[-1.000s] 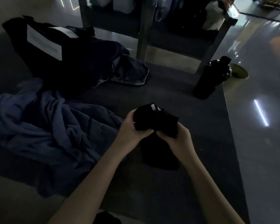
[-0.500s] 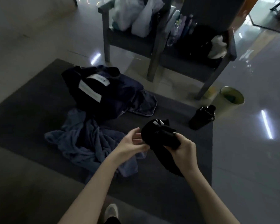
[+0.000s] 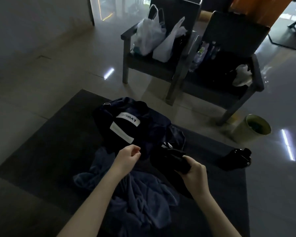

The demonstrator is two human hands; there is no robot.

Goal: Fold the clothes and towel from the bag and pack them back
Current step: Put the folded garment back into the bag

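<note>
Mat [image 3: 41, 151] on floor. Bag [image 3: 125, 134] near its far edge; towel [image 3: 143, 199] crumpled toward the near edge. Garment [image 3: 169, 159] bunched, clasped by right hand [image 3: 195, 173], just right of bag, long axis trailing toward near edge. Left hand [image 3: 128, 157] empty, fingers loosely curled, nearer the bag, just short of it.
</note>
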